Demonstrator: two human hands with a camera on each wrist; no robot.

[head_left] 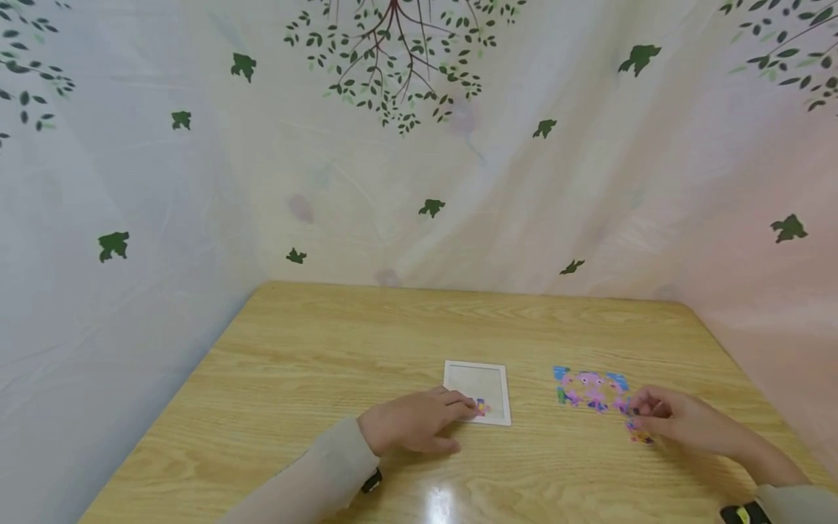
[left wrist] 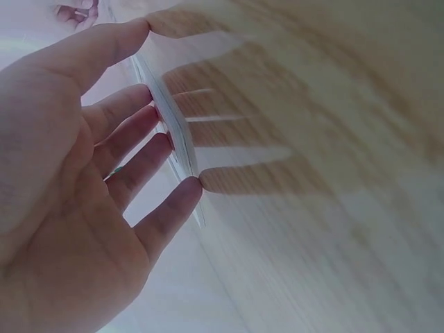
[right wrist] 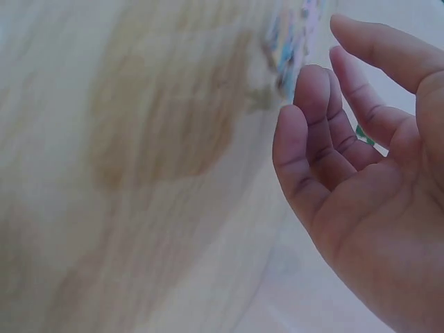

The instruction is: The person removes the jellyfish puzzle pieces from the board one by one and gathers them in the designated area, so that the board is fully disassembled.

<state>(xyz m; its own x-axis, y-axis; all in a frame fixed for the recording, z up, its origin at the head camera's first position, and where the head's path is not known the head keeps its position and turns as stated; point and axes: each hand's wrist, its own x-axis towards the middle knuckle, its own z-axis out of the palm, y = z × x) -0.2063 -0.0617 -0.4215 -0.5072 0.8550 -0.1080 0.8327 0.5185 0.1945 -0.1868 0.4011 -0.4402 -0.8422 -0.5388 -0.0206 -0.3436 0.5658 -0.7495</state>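
My left hand (head_left: 419, 421) reaches over the lower left of a shallow white-rimmed puzzle tray (head_left: 507, 393), fingers stretched out. Its fingertips touch a small colourful puzzle piece (head_left: 481, 406) inside the tray. The left wrist view has the hand (left wrist: 90, 173) with spread fingers at the tray's edge (left wrist: 182, 139). On the right, my right hand (head_left: 684, 421) hovers by a group of puzzle pieces (head_left: 592, 389) showing a pink cartoon figure on blue. Loose pieces (head_left: 638, 434) lie beneath its thumb. In the right wrist view, a gap shows between thumb and index fingertips, the other fingers loosely bent.
The wood-grain table (head_left: 353, 327) carries the tray near its middle and the pieces to the right. Behind and along the sides hangs a pale cloth (head_left: 366, 182) printed with leaves and branches. Light glares on the table's near part.
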